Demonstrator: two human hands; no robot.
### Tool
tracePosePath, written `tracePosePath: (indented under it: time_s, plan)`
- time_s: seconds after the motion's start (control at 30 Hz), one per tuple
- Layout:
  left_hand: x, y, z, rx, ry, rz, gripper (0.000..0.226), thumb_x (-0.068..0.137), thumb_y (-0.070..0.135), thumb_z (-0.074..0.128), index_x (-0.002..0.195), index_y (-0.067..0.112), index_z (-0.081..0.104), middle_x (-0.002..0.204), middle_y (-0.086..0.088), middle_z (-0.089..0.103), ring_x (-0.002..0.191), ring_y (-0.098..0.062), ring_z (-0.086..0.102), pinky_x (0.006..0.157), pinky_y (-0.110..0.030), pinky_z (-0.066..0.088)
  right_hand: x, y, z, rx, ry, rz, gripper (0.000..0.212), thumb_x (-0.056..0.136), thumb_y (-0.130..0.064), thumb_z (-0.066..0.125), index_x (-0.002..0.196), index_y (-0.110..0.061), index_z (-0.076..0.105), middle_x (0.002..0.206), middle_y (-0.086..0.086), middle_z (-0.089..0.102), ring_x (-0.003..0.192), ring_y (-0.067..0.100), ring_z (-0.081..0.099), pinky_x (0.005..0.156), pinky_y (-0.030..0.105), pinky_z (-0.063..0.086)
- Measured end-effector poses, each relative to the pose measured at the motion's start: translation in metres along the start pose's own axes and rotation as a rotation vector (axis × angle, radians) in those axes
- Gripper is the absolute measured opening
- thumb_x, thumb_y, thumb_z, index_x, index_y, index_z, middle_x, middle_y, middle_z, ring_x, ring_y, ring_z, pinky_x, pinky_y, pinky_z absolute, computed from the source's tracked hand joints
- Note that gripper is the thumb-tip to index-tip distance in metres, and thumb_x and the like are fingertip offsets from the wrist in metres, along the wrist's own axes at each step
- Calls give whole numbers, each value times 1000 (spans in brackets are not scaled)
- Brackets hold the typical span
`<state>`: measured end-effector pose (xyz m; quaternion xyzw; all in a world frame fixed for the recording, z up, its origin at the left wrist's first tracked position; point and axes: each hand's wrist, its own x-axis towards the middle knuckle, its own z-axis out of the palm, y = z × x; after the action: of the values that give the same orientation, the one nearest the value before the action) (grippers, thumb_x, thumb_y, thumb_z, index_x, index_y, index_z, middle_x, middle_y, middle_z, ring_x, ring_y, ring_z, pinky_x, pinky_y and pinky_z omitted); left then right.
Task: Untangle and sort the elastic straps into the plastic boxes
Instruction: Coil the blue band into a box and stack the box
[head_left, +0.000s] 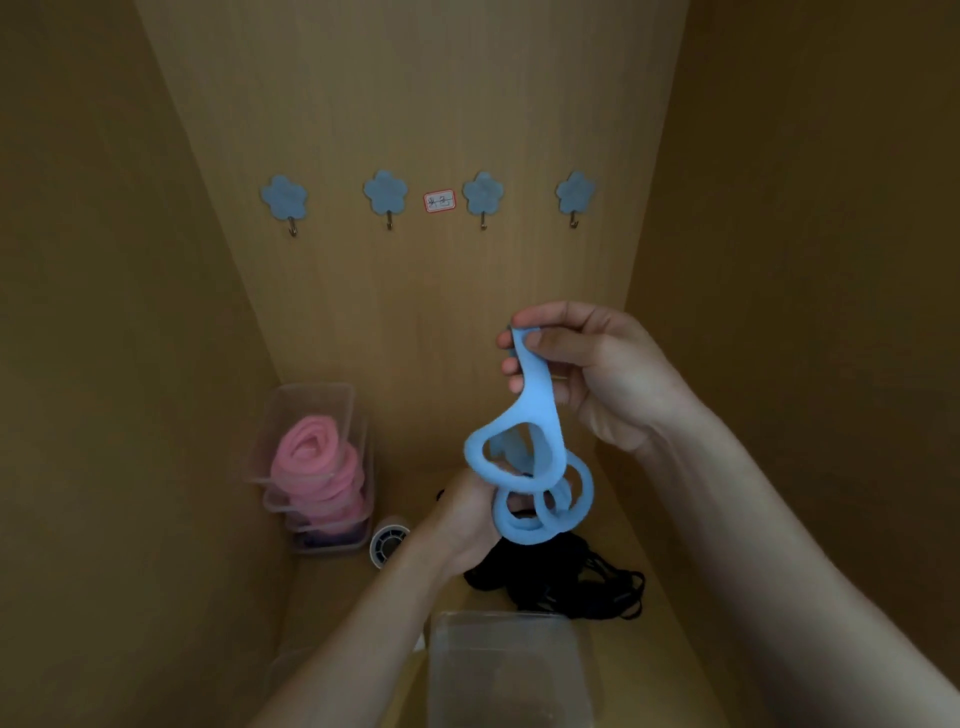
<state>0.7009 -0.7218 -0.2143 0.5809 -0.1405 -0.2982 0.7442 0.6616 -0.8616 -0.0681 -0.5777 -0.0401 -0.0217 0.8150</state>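
A light blue elastic strap (537, 415) hangs in several twisted loops in front of me, above the shelf floor. My right hand (587, 369) pinches its top end between thumb and fingers. My left hand (467, 519) grips the lower loops from below. A tangle of black straps (561, 582) lies on the wooden floor under my hands. Pink straps (317, 467) fill a clear plastic box (311, 405) that tops a stack of boxes at the left. Another clear plastic box (509, 670) stands close to me at the bottom.
I am inside a wooden cabinet with side walls left and right. Blue flower-shaped hooks (383, 193) and a small label (439, 201) sit on the back wall. A small white round object (388, 540) lies beside the stacked boxes.
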Motion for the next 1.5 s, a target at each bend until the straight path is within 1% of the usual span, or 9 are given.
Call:
tracePosePath:
  time_s: [0.13,0.2,0.4,0.53,0.67,0.9,1.17,1.3,1.5]
  plan:
    - [10,2,2,30,149,-41,56,104,-1,39,60,14,71,54,4,65,60,-1,65,64,-11,48,-10,-13,11,29,-51,-44,16,95,12,51,102,5,64,92,20,69,75,27,71,58,31,59]
    - [12,5,1,16,174,-68,57,105,-8,26,71,15,65,44,10,60,45,4,59,50,-9,45,-11,-18,15,52,-52,-58,17,95,12,51,103,5,64,94,22,68,76,28,71,58,31,59]
    - [14,46,2,-59,151,-3,30,106,10,42,84,13,63,78,-3,66,70,-13,65,62,-23,52,1,-29,20,98,-16,-114,18,96,13,49,105,7,62,94,22,67,78,29,72,60,32,60]
    - [14,66,2,-195,137,29,28,100,21,49,109,2,67,114,-21,68,117,-36,61,103,-44,47,20,-42,23,71,32,-145,18,97,13,47,106,6,61,94,21,66,77,28,71,61,32,59]
    - [5,71,9,-136,84,145,40,93,36,46,105,6,69,102,-13,73,98,-27,70,98,-47,50,36,-53,26,37,67,-182,18,97,12,48,107,5,61,95,20,66,78,30,71,63,34,59]
    - [8,75,-2,-66,-32,87,46,90,29,63,127,1,62,128,-24,65,122,-38,60,108,-48,46,55,-50,17,-14,145,-130,18,97,13,47,104,4,60,99,22,65,84,31,72,65,35,60]
    - [15,75,-12,32,-34,94,23,81,25,64,98,12,72,92,-6,69,87,-17,67,81,-30,53,44,-41,2,134,10,-16,24,95,16,45,113,10,59,91,22,69,82,31,74,63,30,62]
    - [19,71,-10,67,-28,111,48,76,42,76,103,8,56,102,-16,45,91,-30,41,81,-30,42,44,-33,-3,120,47,7,23,95,16,46,113,9,59,94,23,67,82,31,73,63,32,62]
    - [28,68,-4,80,46,124,51,95,55,37,122,22,64,118,-7,72,108,-21,68,97,-33,51,51,-1,-9,-25,128,87,21,94,16,46,104,4,60,99,25,65,79,32,71,78,45,59]
